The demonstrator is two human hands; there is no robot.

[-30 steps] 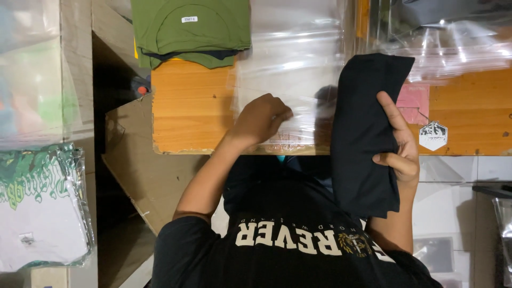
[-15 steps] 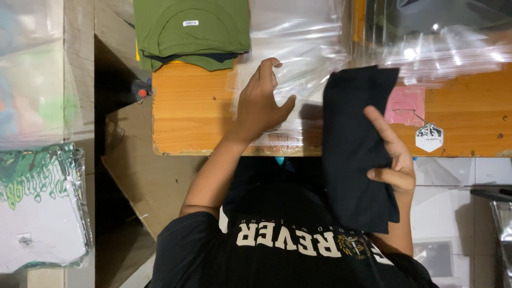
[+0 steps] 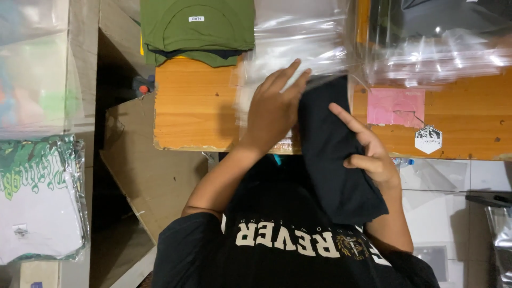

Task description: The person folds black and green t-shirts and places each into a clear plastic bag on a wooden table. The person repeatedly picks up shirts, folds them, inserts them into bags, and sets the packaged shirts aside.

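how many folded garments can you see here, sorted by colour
black folded garment, held in the right hand with the left hand at its top edge: 1
green folded shirt: 1
white bagged shirt with green print: 1
total: 3

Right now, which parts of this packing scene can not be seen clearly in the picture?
Head view only:
- Opening of the clear plastic bag: glare and motion blur, and the left hand covers it.
- Top end of the folded black garment: blurred where it meets the bag; whether it is inside cannot be told.
- Right hand: thumb hidden behind the garment.
- Green folded shirts: cut off by the top edge.
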